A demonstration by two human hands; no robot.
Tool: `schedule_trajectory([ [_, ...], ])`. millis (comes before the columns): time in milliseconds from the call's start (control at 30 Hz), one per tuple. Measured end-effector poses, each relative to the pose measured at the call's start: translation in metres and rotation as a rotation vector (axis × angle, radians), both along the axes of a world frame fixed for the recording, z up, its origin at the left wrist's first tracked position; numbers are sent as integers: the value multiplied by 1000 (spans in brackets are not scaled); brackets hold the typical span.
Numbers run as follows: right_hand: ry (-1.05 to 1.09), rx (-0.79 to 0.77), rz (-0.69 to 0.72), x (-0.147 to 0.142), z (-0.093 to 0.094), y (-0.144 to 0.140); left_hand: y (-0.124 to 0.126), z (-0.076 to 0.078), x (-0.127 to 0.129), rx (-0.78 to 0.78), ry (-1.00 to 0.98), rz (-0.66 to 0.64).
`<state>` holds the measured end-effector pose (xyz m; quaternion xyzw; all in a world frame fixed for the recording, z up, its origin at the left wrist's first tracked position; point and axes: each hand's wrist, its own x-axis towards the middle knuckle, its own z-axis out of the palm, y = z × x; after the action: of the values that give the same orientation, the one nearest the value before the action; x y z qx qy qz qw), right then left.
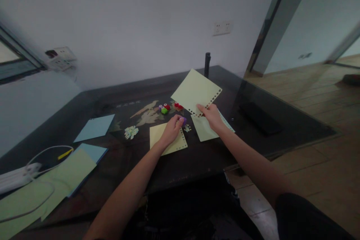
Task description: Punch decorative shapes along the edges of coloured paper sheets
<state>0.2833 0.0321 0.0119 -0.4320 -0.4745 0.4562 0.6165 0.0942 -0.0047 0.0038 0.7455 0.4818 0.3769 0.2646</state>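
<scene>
Punched yellow sheet (196, 90) hangs pinched in our right hand (211, 116); our left hand (171, 129) clasps the purple punch (183, 120), likely between sheets, needing fresh paper underneath.

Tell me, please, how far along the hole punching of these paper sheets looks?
Done: the yellow sheet under the left hand shows punched edges. In hand: the right hand lifts a pale sheet with one punched edge; the left hand holds a purple punch. Left: the blue sheet looks unpunched.
</scene>
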Motion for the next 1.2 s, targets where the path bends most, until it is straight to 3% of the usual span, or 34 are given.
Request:
schedule_trajectory([
  [200, 0, 65, -106, 7, -8, 11, 2, 2, 2, -43, -154, 15],
  [467, 72, 95, -239, 21, 1, 15, 3, 4, 2, -415, -672, -30],
  [567, 82, 100, -261, 24, 4, 16, 1, 6, 1, -503, -765, -57],
  [767, 145, 67, -216, 27, 10, 14, 5, 5, 0, -403, -549, -73],
  [933, 182, 37, -146, 38, 25, 8, 14, 5, 4, -399, -516, -72],
  [1067, 128, 47, -137, 58, 32, 3, 31, 9, 8, -219, -320, -59],
  [1200, 61, 30, -161, 82, 20, 2, 59, 9, 19, -61, -26, 10],
])
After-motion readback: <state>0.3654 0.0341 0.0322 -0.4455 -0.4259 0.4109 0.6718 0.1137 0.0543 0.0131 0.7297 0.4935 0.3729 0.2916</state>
